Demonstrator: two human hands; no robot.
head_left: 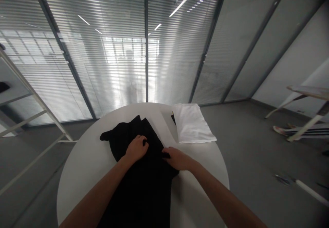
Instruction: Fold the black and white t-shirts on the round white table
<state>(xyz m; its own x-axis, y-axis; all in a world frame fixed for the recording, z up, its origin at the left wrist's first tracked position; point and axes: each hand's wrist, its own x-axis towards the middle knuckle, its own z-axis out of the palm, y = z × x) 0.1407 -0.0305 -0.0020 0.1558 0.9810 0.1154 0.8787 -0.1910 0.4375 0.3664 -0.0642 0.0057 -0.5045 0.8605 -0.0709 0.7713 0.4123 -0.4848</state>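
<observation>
A black garment (144,193) lies partly bunched on a round white table (77,173), running from the table's middle down past the bottom of the view. Its cut is hard to make out in the dark fabric. My left hand (137,148) rests on its upper part, fingers curled and closed on the cloth. At the garment's right edge, my right hand (177,157) pinches a fold between thumb and fingers. Beyond my right hand is a folded white cloth (194,123), not touched by either hand. A small dark piece with a yellow mark (173,117) pokes out from under its left side.
A white metal frame (41,104) stands to the left of the table. Glass partitions with blinds (123,67) rise behind it. On the right are another table (311,91), a person's striped trouser leg and shoe (295,131), and blurred items on the grey floor (246,146).
</observation>
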